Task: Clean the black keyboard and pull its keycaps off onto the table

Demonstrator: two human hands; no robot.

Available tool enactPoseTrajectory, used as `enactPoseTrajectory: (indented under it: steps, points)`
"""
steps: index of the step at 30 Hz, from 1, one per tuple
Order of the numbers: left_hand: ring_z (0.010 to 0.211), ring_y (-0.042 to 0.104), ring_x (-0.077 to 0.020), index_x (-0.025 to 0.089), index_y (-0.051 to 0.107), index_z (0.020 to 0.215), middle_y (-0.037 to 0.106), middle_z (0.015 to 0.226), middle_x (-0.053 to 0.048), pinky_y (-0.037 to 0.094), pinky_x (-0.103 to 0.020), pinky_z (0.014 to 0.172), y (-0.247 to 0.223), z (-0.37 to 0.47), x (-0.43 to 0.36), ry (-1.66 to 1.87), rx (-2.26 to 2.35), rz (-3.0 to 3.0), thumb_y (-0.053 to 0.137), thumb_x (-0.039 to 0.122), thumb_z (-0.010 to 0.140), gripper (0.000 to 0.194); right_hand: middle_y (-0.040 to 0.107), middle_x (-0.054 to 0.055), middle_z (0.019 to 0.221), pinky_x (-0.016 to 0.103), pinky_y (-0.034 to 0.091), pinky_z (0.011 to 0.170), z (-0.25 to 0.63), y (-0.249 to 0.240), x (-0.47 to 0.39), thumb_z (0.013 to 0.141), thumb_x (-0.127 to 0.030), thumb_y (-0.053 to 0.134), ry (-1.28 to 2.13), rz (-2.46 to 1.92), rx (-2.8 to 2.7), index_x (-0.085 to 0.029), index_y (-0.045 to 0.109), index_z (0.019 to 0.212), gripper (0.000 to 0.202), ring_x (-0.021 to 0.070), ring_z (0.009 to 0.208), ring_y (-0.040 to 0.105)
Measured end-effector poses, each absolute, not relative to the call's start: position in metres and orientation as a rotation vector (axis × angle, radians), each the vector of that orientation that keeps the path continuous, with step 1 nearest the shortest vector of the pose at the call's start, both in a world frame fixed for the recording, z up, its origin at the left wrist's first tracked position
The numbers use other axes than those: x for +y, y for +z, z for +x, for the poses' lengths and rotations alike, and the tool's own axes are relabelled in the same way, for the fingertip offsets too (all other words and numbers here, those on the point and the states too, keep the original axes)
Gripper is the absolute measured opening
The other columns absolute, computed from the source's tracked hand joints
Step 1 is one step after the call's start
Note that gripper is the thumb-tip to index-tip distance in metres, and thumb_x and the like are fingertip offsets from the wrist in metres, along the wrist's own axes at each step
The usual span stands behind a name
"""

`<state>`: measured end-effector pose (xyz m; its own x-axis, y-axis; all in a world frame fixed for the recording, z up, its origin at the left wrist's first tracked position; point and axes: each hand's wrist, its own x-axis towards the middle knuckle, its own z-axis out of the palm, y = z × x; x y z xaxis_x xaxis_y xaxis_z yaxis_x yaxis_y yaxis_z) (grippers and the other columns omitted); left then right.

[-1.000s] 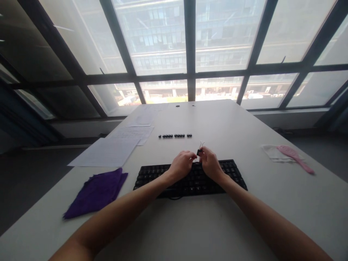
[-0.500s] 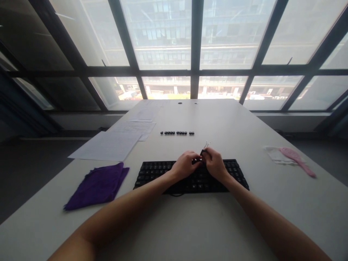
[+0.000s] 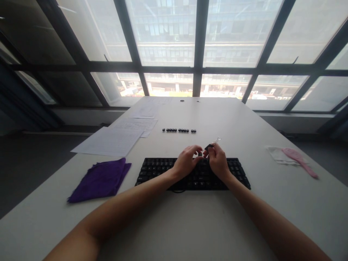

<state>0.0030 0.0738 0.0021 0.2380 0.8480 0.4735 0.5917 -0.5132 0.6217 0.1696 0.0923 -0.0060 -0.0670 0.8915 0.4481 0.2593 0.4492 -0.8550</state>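
Note:
A black keyboard lies on the white table, partly covered by my hands and forearms. My left hand is over its middle, thumb and forefinger pinching a small black keycap. Just to the right, my right hand grips a small tool with a black body and thin wire ends that point up and away. Beyond the keyboard, several black keycaps stand in a row with small gaps.
A folded purple cloth lies left of the keyboard, with paper sheets behind it. On the right, a pink brush rests partly on a white cloth. Large windows rise past the table's far edge.
My hands have parted slightly, and the keycap now shows between my left fingers. The tool in my right hand has tilted to the right. The whole view has shifted a little.

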Motion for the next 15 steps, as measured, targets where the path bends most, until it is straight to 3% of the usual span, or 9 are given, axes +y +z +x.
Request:
enactPoseTrajectory:
  steps: [6,15]
  points:
    - [0.096,0.061,-0.0199,0.023,0.056,0.112,0.068,0.1,-0.002,0.049,-0.034,0.088,0.0056,0.0046,0.0673,1.154,1.343,2.362,0.068,0.018,0.087,0.028,0.069,0.001,0.074,0.031,0.048,0.068,0.1697,-0.0073,0.0936,0.098,-0.037,0.044,0.689,-1.042,-1.657,-0.023,0.054,0.094,0.018,0.0189,0.067,0.065]
    - [0.105,0.056,-0.0237,0.025,0.066,0.111,0.063,0.114,-0.007,0.049,-0.038,0.091,0.0057,0.0052,0.0662,0.983,1.389,2.681,0.063,0.022,0.092,0.019,0.061,-0.001,0.066,0.028,0.045,0.057,0.1709,-0.0074,0.0954,0.098,-0.035,0.042,0.717,-1.036,-1.609,-0.023,0.05,0.091,0.016,0.0172,0.058,0.058]
